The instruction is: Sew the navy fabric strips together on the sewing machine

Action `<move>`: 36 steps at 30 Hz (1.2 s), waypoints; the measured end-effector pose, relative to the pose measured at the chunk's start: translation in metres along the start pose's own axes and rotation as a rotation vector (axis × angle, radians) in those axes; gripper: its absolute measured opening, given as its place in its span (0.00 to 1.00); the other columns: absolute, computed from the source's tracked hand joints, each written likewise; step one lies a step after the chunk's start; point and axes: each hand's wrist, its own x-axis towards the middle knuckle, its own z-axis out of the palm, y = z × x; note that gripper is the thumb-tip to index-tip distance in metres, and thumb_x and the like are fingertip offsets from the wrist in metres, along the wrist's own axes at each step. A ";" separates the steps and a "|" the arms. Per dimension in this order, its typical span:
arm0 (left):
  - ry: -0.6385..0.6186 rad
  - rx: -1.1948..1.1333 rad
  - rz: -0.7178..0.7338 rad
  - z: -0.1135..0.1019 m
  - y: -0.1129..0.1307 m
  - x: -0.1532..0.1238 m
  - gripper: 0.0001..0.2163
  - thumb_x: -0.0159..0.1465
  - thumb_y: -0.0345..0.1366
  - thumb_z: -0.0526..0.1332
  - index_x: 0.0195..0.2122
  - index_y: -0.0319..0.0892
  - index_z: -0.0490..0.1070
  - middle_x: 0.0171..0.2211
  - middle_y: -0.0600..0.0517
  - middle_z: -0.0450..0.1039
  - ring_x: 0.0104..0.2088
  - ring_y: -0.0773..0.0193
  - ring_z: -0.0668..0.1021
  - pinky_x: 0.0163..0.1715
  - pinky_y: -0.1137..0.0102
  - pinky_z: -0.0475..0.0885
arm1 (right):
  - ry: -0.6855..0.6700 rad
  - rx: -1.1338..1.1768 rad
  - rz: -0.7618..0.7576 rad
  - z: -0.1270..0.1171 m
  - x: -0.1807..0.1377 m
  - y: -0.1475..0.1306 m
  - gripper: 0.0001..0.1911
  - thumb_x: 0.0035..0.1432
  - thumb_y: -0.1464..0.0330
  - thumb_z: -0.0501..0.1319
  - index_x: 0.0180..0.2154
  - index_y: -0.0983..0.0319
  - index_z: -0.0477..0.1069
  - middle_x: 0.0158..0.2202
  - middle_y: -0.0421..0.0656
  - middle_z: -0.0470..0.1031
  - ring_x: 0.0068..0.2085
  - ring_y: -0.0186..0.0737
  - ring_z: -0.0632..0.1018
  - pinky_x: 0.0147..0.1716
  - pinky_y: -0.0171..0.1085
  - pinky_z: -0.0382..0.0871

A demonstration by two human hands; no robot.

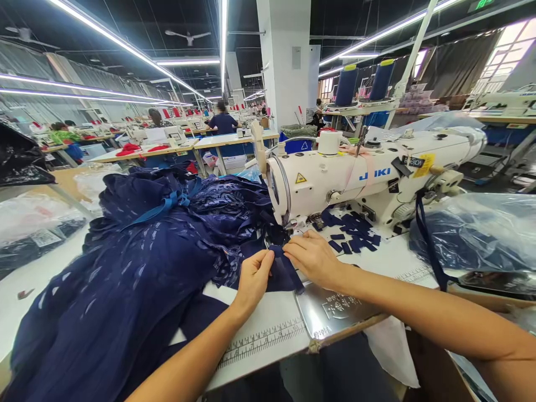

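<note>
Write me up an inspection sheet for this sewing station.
Surface: white tabletop with ruler markings and a shiny metal plate.
Work pieces: dark blue cloth in front of the sewing machine; large fabric heap to the left.
Clutter: small blue pieces scattered by the machine; plastic-wrapped bundle at right.
Hands: left hand pinches the cloth; right hand touches it, grip partly hidden.
Cables: nothing clearly seen.
Surroundings: thread cones behind the machine, lit ceiling tubes, other people beyond.

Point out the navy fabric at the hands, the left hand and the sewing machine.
Navy fabric [283,276]: head view, flat part.
Left hand [251,276]: head view, its back.
Sewing machine [387,155]: head view, white arm.
</note>
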 end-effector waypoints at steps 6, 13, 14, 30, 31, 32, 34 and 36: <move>0.013 0.163 0.085 0.001 0.000 -0.002 0.18 0.58 0.46 0.51 0.17 0.40 0.59 0.17 0.57 0.53 0.21 0.70 0.58 0.22 0.74 0.54 | -0.049 -0.183 -0.137 0.006 0.008 -0.004 0.14 0.58 0.78 0.46 0.24 0.64 0.64 0.22 0.42 0.64 0.23 0.35 0.60 0.29 0.38 0.51; 0.045 0.057 0.022 -0.004 -0.002 0.005 0.19 0.55 0.50 0.52 0.17 0.40 0.57 0.17 0.57 0.52 0.20 0.71 0.57 0.21 0.75 0.54 | -0.096 0.361 -0.080 -0.008 0.008 -0.014 0.08 0.53 0.78 0.47 0.25 0.63 0.59 0.22 0.38 0.61 0.23 0.32 0.60 0.27 0.33 0.54; 0.044 0.028 0.010 -0.005 -0.002 0.006 0.19 0.55 0.50 0.52 0.17 0.40 0.58 0.17 0.57 0.53 0.21 0.71 0.58 0.21 0.75 0.54 | -0.084 0.434 -0.046 -0.011 0.007 -0.013 0.08 0.53 0.77 0.47 0.25 0.62 0.58 0.22 0.37 0.61 0.23 0.32 0.60 0.27 0.32 0.55; 0.019 0.050 0.102 -0.004 0.001 0.000 0.17 0.59 0.44 0.52 0.18 0.39 0.58 0.18 0.57 0.54 0.22 0.70 0.59 0.23 0.74 0.55 | -0.008 0.105 0.082 0.003 0.005 -0.003 0.08 0.61 0.72 0.48 0.31 0.64 0.64 0.30 0.44 0.67 0.29 0.38 0.64 0.30 0.36 0.56; 0.019 0.071 0.111 -0.003 0.001 -0.001 0.17 0.59 0.44 0.52 0.18 0.39 0.59 0.18 0.57 0.54 0.22 0.70 0.59 0.23 0.74 0.55 | -0.017 0.090 0.081 0.004 0.006 -0.003 0.09 0.61 0.73 0.47 0.30 0.64 0.63 0.29 0.44 0.66 0.28 0.37 0.63 0.29 0.36 0.56; 0.022 0.086 0.116 -0.003 0.001 -0.001 0.17 0.59 0.43 0.52 0.18 0.39 0.59 0.18 0.57 0.54 0.22 0.70 0.58 0.23 0.74 0.55 | -0.026 0.082 0.086 0.005 0.006 -0.003 0.10 0.60 0.74 0.47 0.29 0.63 0.62 0.28 0.43 0.65 0.27 0.37 0.62 0.28 0.36 0.55; 0.022 0.087 0.108 -0.003 0.000 0.000 0.16 0.59 0.43 0.52 0.19 0.39 0.61 0.18 0.57 0.54 0.22 0.71 0.58 0.23 0.74 0.55 | -0.050 0.105 0.089 0.004 0.005 -0.005 0.09 0.58 0.75 0.46 0.28 0.63 0.61 0.26 0.42 0.64 0.26 0.37 0.60 0.27 0.36 0.54; 0.022 0.057 0.076 -0.003 -0.002 0.002 0.15 0.58 0.43 0.53 0.20 0.38 0.63 0.19 0.57 0.56 0.22 0.71 0.58 0.22 0.75 0.55 | -0.089 0.183 0.047 -0.002 0.002 -0.009 0.08 0.57 0.75 0.46 0.28 0.62 0.59 0.25 0.41 0.63 0.25 0.36 0.60 0.27 0.36 0.54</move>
